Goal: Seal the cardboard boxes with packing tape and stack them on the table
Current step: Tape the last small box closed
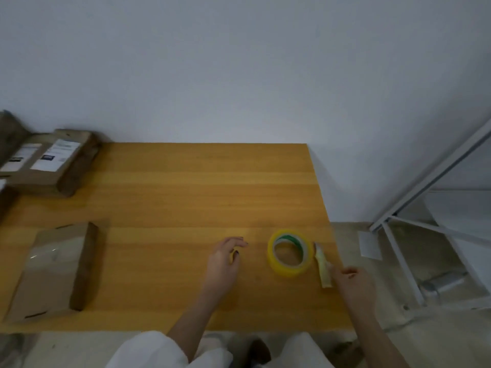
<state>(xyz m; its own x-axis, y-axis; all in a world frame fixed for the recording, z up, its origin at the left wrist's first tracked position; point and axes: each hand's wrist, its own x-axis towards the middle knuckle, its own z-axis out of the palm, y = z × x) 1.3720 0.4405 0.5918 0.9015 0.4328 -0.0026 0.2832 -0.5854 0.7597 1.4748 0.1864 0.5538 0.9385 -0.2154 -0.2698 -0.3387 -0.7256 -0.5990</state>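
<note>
A yellow roll of packing tape [289, 252] lies flat on the wooden table [186, 187] near its right edge. Just right of the roll is a slim pale cutter [322, 266]. My left hand [225, 258] hovers left of the roll with relaxed fingers and holds nothing. My right hand [354, 286] sits at the table's right edge; its loosely curled fingers are beside the cutter's near end, and no grip shows. A flat cardboard box [53, 269] with shiny clear tape on top lies at the front left. A second box [50, 160] with white labels sits at the back left.
More cardboard [8, 134] pokes in at the far left edge. A white metal frame [414, 208] stands on the floor right of the table, with a white paper slip [369, 244] beside it. A white wall rises behind the table.
</note>
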